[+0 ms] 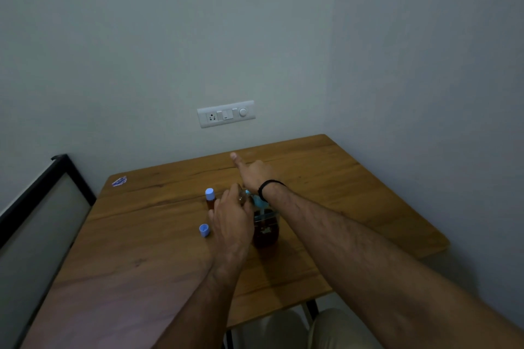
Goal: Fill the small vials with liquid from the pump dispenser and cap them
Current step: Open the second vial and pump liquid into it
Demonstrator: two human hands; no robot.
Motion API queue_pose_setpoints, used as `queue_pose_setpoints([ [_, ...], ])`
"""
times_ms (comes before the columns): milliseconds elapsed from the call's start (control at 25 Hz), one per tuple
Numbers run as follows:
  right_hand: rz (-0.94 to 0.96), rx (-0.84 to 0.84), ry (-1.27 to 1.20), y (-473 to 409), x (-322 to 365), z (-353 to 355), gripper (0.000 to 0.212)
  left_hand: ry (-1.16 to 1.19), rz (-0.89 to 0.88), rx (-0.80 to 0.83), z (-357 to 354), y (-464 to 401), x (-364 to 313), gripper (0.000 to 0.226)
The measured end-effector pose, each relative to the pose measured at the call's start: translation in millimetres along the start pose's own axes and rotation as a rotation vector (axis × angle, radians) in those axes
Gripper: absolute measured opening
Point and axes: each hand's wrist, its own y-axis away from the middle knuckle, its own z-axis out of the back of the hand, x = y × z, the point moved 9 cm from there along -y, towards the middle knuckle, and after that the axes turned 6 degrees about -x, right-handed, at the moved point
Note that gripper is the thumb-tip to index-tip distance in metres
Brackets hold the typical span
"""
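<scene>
Your left hand (231,218) is curled round a small clear vial (242,196), its grip pinching the glass just to the left of the pump bottle (266,231). The vial looks tilted, its top end leaning toward the blue pump head (258,201), though your fingers hide most of it, so its exact lean is hard to tell. Your right hand (255,174) rests on top of the pump head with the fingers straight and the thumb stretched out toward the far wall; a black band (269,187) sits on that wrist. The pump bottle stands upright near the middle of the desk (354,207), holding dark reddish-brown liquid; there is a mark on its front, too blurred to read.

To the left, a capped vial (210,199) stands upright with a blue cap on top and brown liquid inside. Nearer you, a loose blue cap (204,230) lies on the desk, just left of your left hand. A small blue-and-white sticker (119,181) lies at the far left corner, its writing unreadable.
</scene>
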Motion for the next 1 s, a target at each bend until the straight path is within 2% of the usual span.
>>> queue_pose_setpoints([
  [80,0.018,0.003,0.045,-0.5,4.4,-0.4,0.095,0.001,0.006,0.001,2.3,0.7,-0.1,0.005],
  [200,0.002,0.183,0.037,6.0,8.6,-1.5,0.102,0.015,0.001,-0.014,4.8,0.9,-2.1,0.008],
  [400,0.005,0.000,0.014,1.9,2.5,0.5,0.094,0.001,0.007,-0.019,4.9,1.2,-1.5,0.010],
  [560,0.002,0.232,-0.008,10.3,10.5,-1.4,0.098,0.015,-0.007,-0.010,6.0,2.1,-4.3,0.006],
  [600,0.000,0.218,-0.037,9.7,9.2,-1.2,0.097,0.009,-0.003,-0.012,5.3,1.4,-3.7,0.006],
  [720,0.012,0.000,0.003,4.7,3.5,3.7,0.089,-0.012,0.009,-0.023,5.4,0.2,-3.7,0.010],
  [760,0.014,-0.021,0.013,3.8,4.4,3.7,0.087,-0.012,0.009,-0.025,5.9,0.3,-3.5,0.010],
  [920,-0.002,0.188,-0.007,7.2,7.8,-3.0,0.099,0.005,0.000,-0.007,6.6,2.3,-4.0,0.003],
  [1000,0.009,0.125,-0.038,6.0,4.2,-1.3,0.091,-0.002,0.000,-0.004,4.8,0.8,-3.1,0.003],
])
